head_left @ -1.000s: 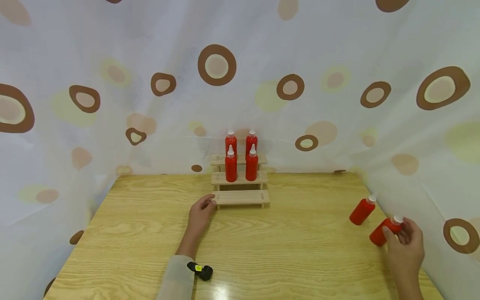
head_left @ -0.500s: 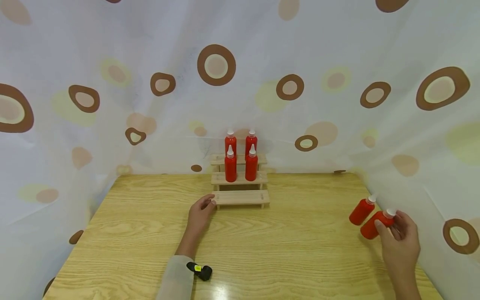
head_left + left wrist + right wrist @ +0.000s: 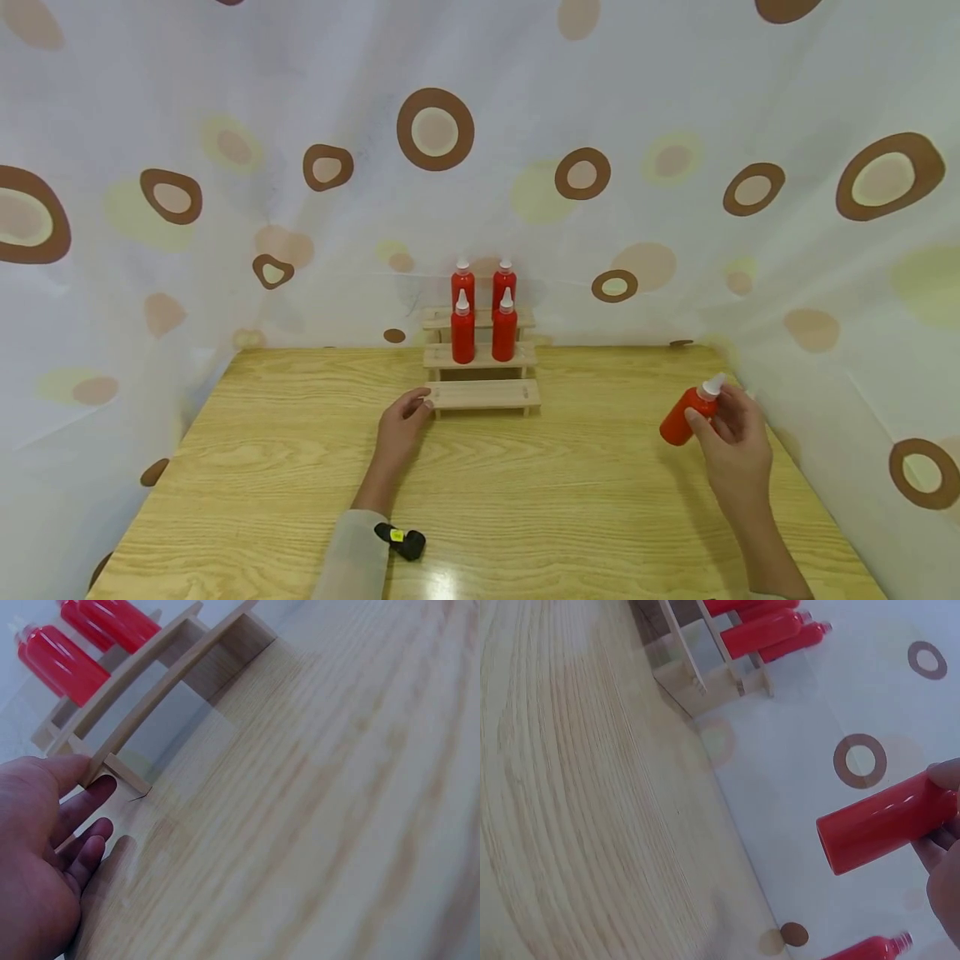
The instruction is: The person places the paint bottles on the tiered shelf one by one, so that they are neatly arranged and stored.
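Note:
My right hand [image 3: 738, 442] grips a red squeeze bottle [image 3: 684, 417] with a white pointed cap near its top. The bottle is tilted and held above the table, its base pointing down-left; in the right wrist view the bottle [image 3: 885, 825] hangs clear of the tabletop. My left hand [image 3: 399, 425] pinches the left end of the lowest step of a three-step wooden display rack [image 3: 483, 395]. In the left wrist view the thumb lies above that step's edge and a finger beneath it. Two red bottles [image 3: 462, 335] stand upright on the middle step and two more on the top step.
Another red bottle [image 3: 870, 949] stands at the right, mostly hidden behind my right hand in the head view. The wood-grain table [image 3: 570, 500] meets a patterned white sheet [image 3: 637, 108] at the back and sides. A black wrist strap [image 3: 401, 542] is on the left sleeve.
My right hand has lifted the bottle and carried it left and away from me, past the other loose bottle. The left hand stays at the rack.

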Motion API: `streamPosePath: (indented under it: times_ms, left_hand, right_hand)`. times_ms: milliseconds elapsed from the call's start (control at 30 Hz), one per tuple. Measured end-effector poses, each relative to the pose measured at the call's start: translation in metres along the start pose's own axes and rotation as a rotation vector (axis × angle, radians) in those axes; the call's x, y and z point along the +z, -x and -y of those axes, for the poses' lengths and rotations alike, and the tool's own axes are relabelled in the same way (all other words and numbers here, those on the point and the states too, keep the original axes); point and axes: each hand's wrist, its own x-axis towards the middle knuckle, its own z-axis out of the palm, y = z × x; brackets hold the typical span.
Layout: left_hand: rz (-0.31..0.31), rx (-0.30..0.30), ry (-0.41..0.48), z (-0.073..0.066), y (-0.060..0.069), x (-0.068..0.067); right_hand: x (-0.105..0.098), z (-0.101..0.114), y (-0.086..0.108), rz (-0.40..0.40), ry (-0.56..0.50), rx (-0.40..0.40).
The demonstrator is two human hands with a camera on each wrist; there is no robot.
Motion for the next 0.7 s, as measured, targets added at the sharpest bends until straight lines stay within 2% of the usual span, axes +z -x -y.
streamPosePath:
  times_ms: [100, 133, 167, 333, 567, 700]
  left_hand:
    - [0.005, -0.006, 0.004, 0.001, -0.001, -0.001]
    - [0.002, -0.003, 0.003, 0.006, -0.004, 0.0]
    - [0.0, -0.001, 0.004, 0.006, -0.004, -0.001]
    - [-0.007, 0.011, 0.0, 0.006, -0.004, -0.001]
    - [-0.006, -0.007, 0.008, 0.007, -0.003, 0.0]
    - [-0.01, 0.007, -0.005, 0.007, -0.003, -0.001]
  right_hand:
    - [0.017, 0.001, -0.002, 0.055, 0.031, -0.066]
    - [0.023, 0.001, -0.003, 0.068, 0.034, -0.08]
    - [0.029, 0.001, -0.004, 0.083, 0.033, -0.093]
    - [0.059, 0.005, -0.01, 0.166, 0.034, -0.123]
    - [0.099, 0.01, -0.012, 0.273, 0.03, -0.17]
    - [0.122, 0.014, -0.012, 0.326, 0.005, -0.176]
